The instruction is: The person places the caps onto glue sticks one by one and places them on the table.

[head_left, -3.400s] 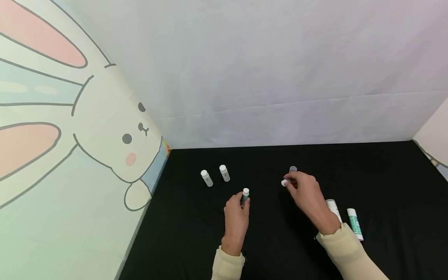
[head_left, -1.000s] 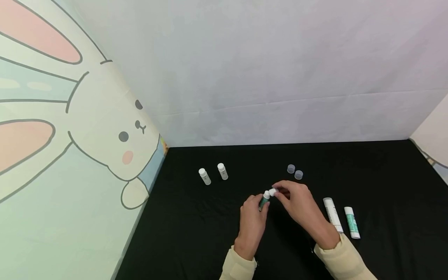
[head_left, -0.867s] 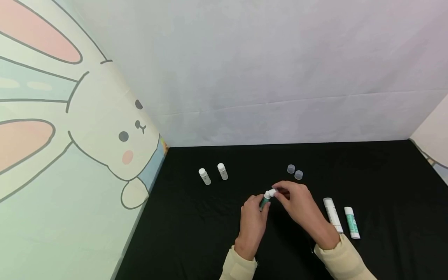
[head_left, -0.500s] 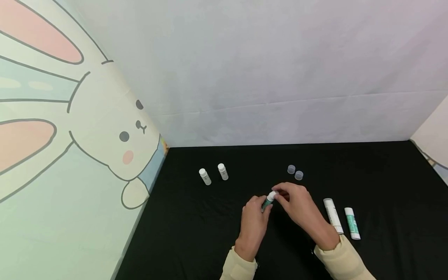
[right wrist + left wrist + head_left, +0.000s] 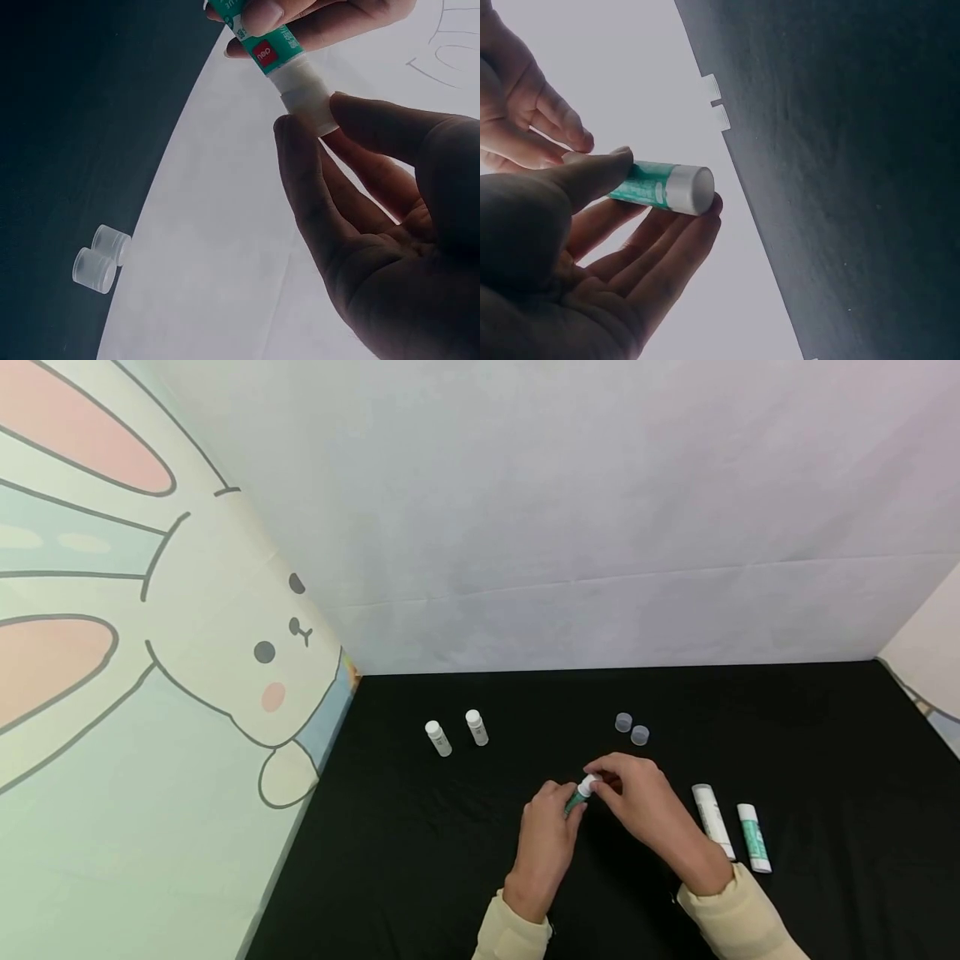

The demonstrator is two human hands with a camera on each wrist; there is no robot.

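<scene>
Hands [image 5: 546, 833] [image 5: 639, 797] on green tube [image 5: 286, 51], white cap [image 5: 311, 106]; label [image 5: 264, 53] apparently "deli"

The bench [image 5: 840, 743] is covered in black. At ten o'clock, two small white tubes [image 5: 438, 739] are set near each other; at twelve, two translucent caps [image 5: 640, 736] are placed close together; at three, a white tube [image 5: 711, 818] and a green-labelled tube [image 5: 753, 838] are laid.

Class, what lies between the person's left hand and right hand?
In the right wrist view, a green tube with a white cap at its end bridges them.
</scene>
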